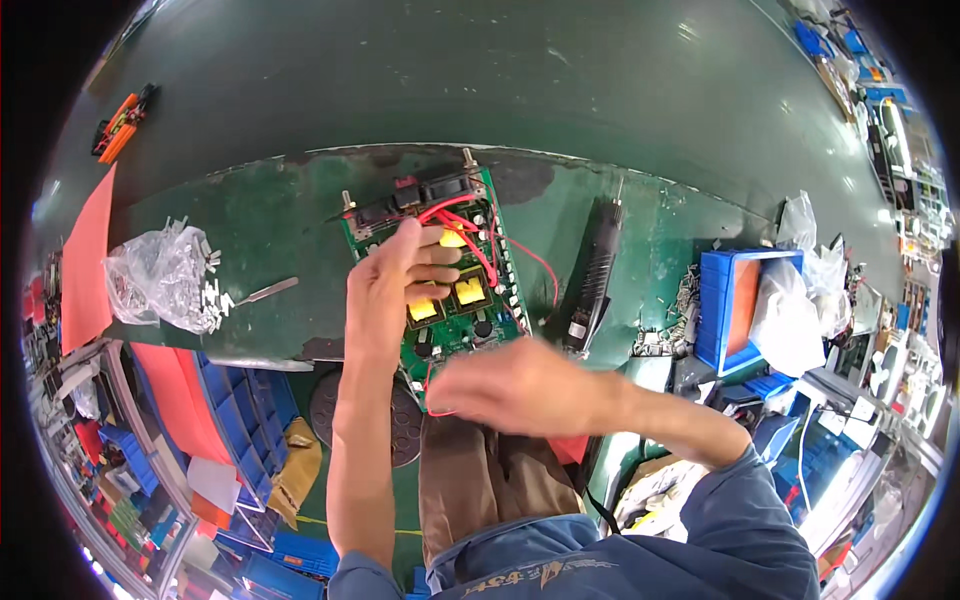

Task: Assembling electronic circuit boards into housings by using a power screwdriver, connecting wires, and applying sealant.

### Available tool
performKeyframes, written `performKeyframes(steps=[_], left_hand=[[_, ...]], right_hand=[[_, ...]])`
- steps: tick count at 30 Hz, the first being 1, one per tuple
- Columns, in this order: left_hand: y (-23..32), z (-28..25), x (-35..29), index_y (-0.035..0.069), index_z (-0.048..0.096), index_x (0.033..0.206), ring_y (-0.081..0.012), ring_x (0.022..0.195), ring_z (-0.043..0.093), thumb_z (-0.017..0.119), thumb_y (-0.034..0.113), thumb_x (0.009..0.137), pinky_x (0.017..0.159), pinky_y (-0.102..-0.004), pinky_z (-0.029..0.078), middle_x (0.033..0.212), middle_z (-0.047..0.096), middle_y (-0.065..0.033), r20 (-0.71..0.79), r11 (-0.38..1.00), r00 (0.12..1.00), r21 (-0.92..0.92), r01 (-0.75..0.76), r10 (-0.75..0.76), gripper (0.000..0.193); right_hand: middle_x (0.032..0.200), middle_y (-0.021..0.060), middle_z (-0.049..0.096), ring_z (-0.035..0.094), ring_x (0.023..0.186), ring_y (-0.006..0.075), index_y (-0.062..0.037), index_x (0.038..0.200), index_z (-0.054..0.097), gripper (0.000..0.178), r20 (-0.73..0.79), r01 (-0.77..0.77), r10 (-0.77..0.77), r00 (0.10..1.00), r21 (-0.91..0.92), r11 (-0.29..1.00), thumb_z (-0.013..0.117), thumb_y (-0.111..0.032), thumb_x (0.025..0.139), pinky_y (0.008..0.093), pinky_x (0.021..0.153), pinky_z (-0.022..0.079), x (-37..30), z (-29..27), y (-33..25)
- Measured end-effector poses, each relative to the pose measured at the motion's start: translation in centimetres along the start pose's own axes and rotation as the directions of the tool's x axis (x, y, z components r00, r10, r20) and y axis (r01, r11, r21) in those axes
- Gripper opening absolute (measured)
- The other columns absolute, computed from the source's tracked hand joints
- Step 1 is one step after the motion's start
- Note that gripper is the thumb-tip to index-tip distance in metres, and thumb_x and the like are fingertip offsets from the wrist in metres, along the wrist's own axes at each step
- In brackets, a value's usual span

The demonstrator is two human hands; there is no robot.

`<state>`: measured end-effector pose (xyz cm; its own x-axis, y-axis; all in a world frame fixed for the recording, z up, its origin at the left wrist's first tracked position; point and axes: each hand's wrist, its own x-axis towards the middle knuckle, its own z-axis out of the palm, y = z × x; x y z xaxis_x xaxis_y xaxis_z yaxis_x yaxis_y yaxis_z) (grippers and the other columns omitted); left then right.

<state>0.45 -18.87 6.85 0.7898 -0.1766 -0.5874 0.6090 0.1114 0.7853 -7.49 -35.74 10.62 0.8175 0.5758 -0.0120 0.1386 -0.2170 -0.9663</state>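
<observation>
A green circuit board (pixel 465 325) lies on the bench in front of me, with yellow-wrapped transformers (pixel 470 290) and looped red wires (pixel 462 212) on it. Black parts and two metal posts line its far edge. My left hand (pixel 400 270) is over the board's left side, fingers apart and stretched across the transformers, apparently holding nothing. Over the board's near edge is my right hand (pixel 510 388), smeared by motion, its fingertips hidden. A thin red wire (pixel 432 385) shows beside its fingers.
A black electric screwdriver (pixel 598 270) lies right of the board. To the left are a plastic bag of small metal parts (pixel 165 275), tweezers (pixel 268 290) and a red sheet (pixel 88 265). A blue bin (pixel 712 310) stands at right; orange-handled cutters (pixel 122 125) lie far left.
</observation>
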Motion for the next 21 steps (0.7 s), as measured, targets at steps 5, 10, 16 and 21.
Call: performKeyframes(steps=[5, 10, 16, 21], left_hand=[[-2.1, -0.3, -0.8, -0.008, 0.061, 0.129, -0.0243, 0.096, 0.073, 0.057, 0.039, 0.104, 0.082, -0.0337, 0.059, 0.111, 0.073, -0.017, 0.062, 0.995, 0.997, -0.1, -0.03, 0.037, 0.052], [-2.4, 2.0, -1.4, -0.008, 0.06, 0.128, -0.0273, 0.105, 0.071, 0.057, 0.04, 0.103, 0.086, -0.0364, 0.059, 0.119, 0.07, -0.0227, -0.043, 0.998, 0.998, 0.046, -0.035, 0.037, 0.054], [-3.3, 3.3, 0.7, -0.004, 0.063, 0.125, -0.0214, 0.1, 0.07, 0.057, 0.035, 0.105, 0.083, -0.0334, 0.056, 0.116, 0.069, -0.0152, -0.131, 0.983, 0.989, -0.159, -0.09, 0.069, 0.044], [-3.5, 3.1, -0.9, -0.004, 0.061, 0.125, -0.0166, 0.085, 0.066, 0.053, 0.029, 0.108, 0.073, -0.0283, 0.052, 0.115, 0.072, -0.0141, -0.137, 0.932, 0.989, -0.349, -0.096, 0.051, 0.038]], right_hand=[[0.086, 0.01, 0.071, 0.068, 0.076, 0.0155, -0.0018, 0.1, 0.069, 0.01, -0.523, -0.201, 0.127, 0.842, -0.086, 0.976, 0.068, -0.011, 0.096, 0.0323, 0.068, 0.055, 0.6, -2.9, 3.9], [0.099, 0.0084, 0.069, 0.063, 0.086, 0.0155, -0.0018, 0.113, 0.071, 0.023, -0.557, -0.348, 0.236, 0.796, -0.103, 0.932, 0.068, -0.021, 0.099, 0.0311, 0.074, 0.051, 2.1, -6.1, 10.2], [0.092, 0.0045, 0.069, 0.064, 0.084, 0.0151, -0.0031, 0.098, 0.069, 0.021, -0.332, -0.147, 0.195, 0.923, 0.165, 0.975, 0.071, -0.024, 0.097, 0.0309, 0.074, 0.049, 3.6, -5.6, 6.8], [0.071, 0.008, 0.064, 0.062, 0.059, 0.0144, 0.0016, 0.115, 0.055, 0.024, -0.045, -0.157, 0.277, 0.96, 0.732, 0.663, 0.052, -0.021, 0.109, 0.0258, 0.055, 0.048, 2.3, -7.2, 1.3]])
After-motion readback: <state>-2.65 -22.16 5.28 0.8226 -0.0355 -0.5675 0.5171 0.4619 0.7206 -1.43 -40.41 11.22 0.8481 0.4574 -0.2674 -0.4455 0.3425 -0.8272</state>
